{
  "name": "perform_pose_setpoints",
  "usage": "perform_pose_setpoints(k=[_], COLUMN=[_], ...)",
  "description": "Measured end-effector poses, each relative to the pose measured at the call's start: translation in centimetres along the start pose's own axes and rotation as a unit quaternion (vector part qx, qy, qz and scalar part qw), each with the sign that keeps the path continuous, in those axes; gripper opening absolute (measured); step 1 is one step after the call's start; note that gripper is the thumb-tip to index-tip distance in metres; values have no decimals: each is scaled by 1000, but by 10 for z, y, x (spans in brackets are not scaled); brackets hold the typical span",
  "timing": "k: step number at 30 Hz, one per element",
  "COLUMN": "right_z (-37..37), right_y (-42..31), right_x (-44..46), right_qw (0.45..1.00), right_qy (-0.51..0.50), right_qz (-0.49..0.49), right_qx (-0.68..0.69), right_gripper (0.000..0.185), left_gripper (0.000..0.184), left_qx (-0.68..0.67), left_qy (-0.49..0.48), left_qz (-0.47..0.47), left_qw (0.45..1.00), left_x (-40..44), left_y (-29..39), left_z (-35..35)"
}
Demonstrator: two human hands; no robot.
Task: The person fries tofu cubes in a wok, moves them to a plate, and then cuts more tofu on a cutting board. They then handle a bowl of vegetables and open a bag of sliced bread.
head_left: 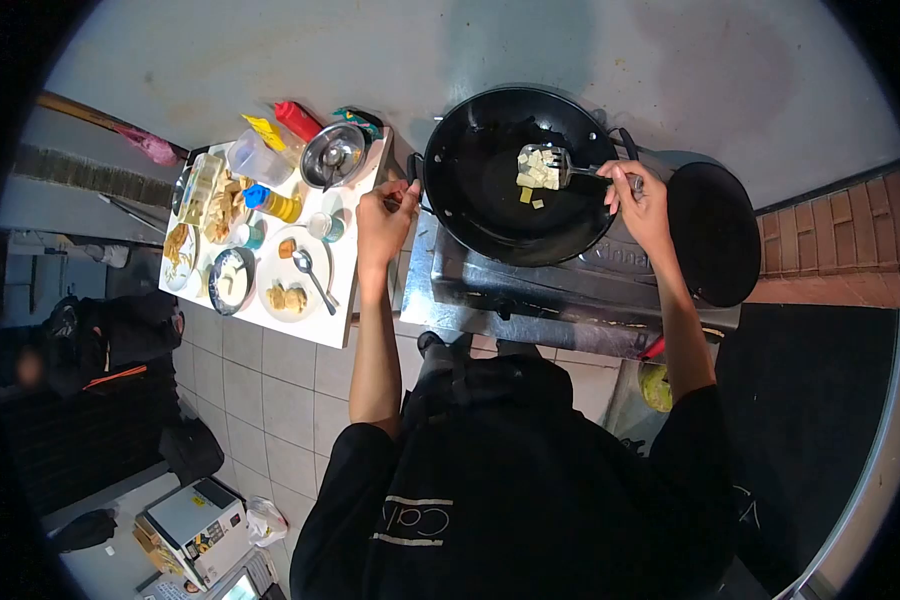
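Observation:
A black two-handled wok [480, 190] sits on the stove in front of me. Several pale cubes [539, 170], perhaps tofu, lie together in it, with a couple of yellowish pieces just below them. My right hand [638, 200] is closed round the handle of a slotted metal spatula [567, 168], whose blade is down in the wok against the cubes. At the wok's left side handle, my left hand [388, 215] is closed, its fingers gripping that handle; part of the grip is hidden.
Right of the wok is a round black pan [712, 235]. The white side table [336, 320] at left holds a metal bowl [333, 155], a blue-capped yellow bottle [273, 203], a red bottle [297, 120] and a plate [288, 296] with a spoon. Another person [120, 330] is farther left.

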State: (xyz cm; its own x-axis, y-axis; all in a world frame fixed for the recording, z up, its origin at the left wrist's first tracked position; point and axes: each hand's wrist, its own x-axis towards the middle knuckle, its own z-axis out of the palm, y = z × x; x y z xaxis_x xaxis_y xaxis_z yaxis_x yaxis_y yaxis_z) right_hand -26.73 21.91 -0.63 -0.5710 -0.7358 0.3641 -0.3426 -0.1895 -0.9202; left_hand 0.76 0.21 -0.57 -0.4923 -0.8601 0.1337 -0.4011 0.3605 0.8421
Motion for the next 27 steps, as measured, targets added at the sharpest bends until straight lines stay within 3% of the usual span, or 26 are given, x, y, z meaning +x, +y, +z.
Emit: perform_pose_setpoints(k=[27], right_z=[10], right_y=[-3], right_x=[-7], right_qw=[994], right_qy=[-44], right_qz=[61], right_qx=[85], right_gripper=[22], left_gripper=[31], left_qx=[-2], left_qy=[2], left_qz=[13], left_qw=[1000], left_x=[-2], left_y=[13], left_z=[0])
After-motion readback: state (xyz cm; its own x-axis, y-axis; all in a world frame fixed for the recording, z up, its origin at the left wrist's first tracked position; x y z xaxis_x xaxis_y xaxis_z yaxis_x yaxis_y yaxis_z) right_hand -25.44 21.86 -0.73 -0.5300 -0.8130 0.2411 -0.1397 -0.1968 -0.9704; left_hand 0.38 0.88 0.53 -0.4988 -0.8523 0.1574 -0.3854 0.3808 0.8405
